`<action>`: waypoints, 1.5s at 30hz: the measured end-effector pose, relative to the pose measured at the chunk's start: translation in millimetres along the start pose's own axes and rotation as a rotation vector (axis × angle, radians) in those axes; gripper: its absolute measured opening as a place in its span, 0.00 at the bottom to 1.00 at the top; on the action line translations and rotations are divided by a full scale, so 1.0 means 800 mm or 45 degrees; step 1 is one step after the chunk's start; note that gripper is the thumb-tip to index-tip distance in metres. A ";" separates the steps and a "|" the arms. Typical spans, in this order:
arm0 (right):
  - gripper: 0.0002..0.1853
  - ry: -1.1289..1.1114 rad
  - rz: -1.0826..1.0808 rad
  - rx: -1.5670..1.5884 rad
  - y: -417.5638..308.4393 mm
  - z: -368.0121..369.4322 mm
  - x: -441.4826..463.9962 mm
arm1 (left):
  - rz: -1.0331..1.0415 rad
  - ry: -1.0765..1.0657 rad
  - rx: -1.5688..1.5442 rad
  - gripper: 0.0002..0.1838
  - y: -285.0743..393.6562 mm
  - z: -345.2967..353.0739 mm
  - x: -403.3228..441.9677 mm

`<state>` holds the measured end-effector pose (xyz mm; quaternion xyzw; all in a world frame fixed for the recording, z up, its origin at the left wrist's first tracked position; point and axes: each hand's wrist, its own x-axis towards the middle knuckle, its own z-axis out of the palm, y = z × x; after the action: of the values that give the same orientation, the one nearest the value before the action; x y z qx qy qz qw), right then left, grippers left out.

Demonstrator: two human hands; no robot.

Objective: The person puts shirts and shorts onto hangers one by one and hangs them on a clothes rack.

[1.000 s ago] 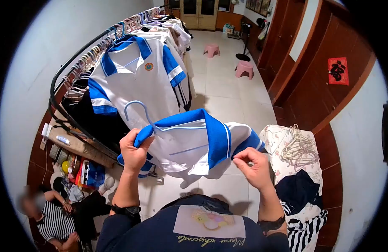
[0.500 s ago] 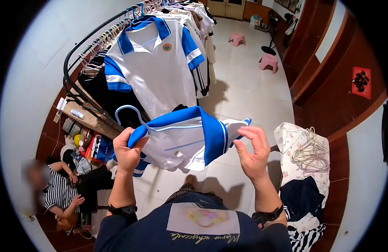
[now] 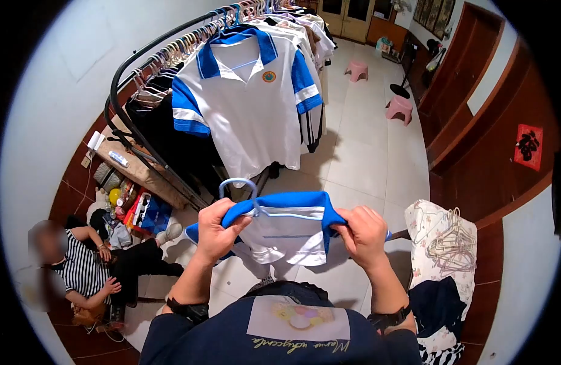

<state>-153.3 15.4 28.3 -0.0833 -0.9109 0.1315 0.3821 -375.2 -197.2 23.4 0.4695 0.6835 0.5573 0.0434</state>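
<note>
A: "How do the person's hands stand?"

B: "The left hand (image 3: 220, 230) is closed round one side of the collar on a white fabric polo shirt with blue trim (image 3: 297, 240); the right hand (image 3: 362, 236), open and off the collar half a second ago, now pinches the other side."

A: "Meaning?"

B: "The collar seems steadied from both sides, a light-blue slim hanger (image 3: 237, 181) in its neck. The shirt is held before the torso; beyond, a similar white-and-blue polo (image 3: 251, 115) hangs on the black metal rack (image 3: 114, 85)."
</note>
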 end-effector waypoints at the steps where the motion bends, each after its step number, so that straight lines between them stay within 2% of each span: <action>1: 0.13 0.018 0.050 0.013 0.002 0.003 0.002 | 0.027 -0.004 0.066 0.07 0.001 -0.005 0.010; 2: 0.12 0.038 0.098 0.026 0.005 0.005 0.004 | 0.030 0.005 0.060 0.07 -0.006 -0.011 0.020; 4: 0.11 0.067 0.133 0.056 0.009 0.009 0.014 | 0.217 0.254 0.402 0.08 -0.023 -0.025 0.041; 6: 0.10 0.024 0.203 0.021 0.010 0.013 0.025 | 0.376 0.260 0.798 0.10 -0.036 -0.041 0.058; 8: 0.09 -0.001 0.235 -0.002 0.009 0.027 0.038 | 0.438 0.266 0.946 0.13 -0.056 -0.043 0.066; 9: 0.09 0.050 0.239 -0.008 0.009 0.034 0.045 | 0.432 0.262 0.943 0.13 -0.061 -0.047 0.070; 12: 0.07 0.081 0.275 -0.025 0.014 0.046 0.068 | 0.267 0.027 0.342 0.16 -0.077 -0.071 0.089; 14: 0.07 0.141 0.386 0.013 0.017 0.052 0.082 | 0.241 0.060 0.252 0.16 -0.094 -0.091 0.100; 16: 0.07 0.121 0.319 0.015 0.025 0.057 0.092 | 0.254 0.105 0.472 0.17 -0.107 -0.104 0.114; 22: 0.07 0.151 0.476 0.233 0.027 0.079 0.133 | 0.274 0.058 0.697 0.25 -0.194 -0.123 0.161; 24: 0.07 0.131 0.473 0.260 0.035 0.080 0.140 | -0.049 0.002 0.368 0.26 -0.218 -0.134 0.166; 25: 0.07 0.137 0.495 0.264 0.042 0.080 0.142 | -0.046 0.044 0.369 0.24 -0.221 -0.137 0.172; 26: 0.07 0.144 0.515 0.268 0.049 0.080 0.145 | -0.140 0.122 0.276 0.16 -0.232 -0.138 0.176; 29: 0.08 0.165 0.484 0.321 0.079 0.084 0.156 | -0.180 0.204 0.270 0.04 -0.250 -0.147 0.185; 32: 0.06 0.110 0.426 0.355 0.114 0.087 0.174 | -0.153 0.341 0.384 0.04 -0.261 -0.149 0.197; 34: 0.05 -0.025 0.373 0.405 0.131 0.092 0.192 | -0.187 0.427 0.455 0.04 -0.260 -0.145 0.204; 37: 0.04 -0.019 0.335 0.457 0.167 0.105 0.216 | -0.119 0.485 0.727 0.04 -0.245 -0.127 0.223; 38: 0.04 0.005 0.332 0.463 0.180 0.107 0.226 | -0.017 0.503 0.751 0.05 -0.231 -0.114 0.231; 41: 0.05 0.055 0.283 0.492 0.210 0.113 0.258 | 0.178 0.333 0.657 0.14 -0.188 -0.067 0.256; 43: 0.06 0.045 0.256 0.486 0.225 0.118 0.280 | 0.295 0.229 0.678 0.23 -0.163 -0.034 0.271; 45: 0.07 0.022 0.192 0.482 0.242 0.124 0.299 | 0.195 0.328 0.694 0.18 -0.152 -0.010 0.286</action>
<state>-380.5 242.3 64.3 -0.0789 -0.8578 0.3280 0.3877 -578.9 -37.7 34.8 0.4393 0.7703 0.4102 -0.2131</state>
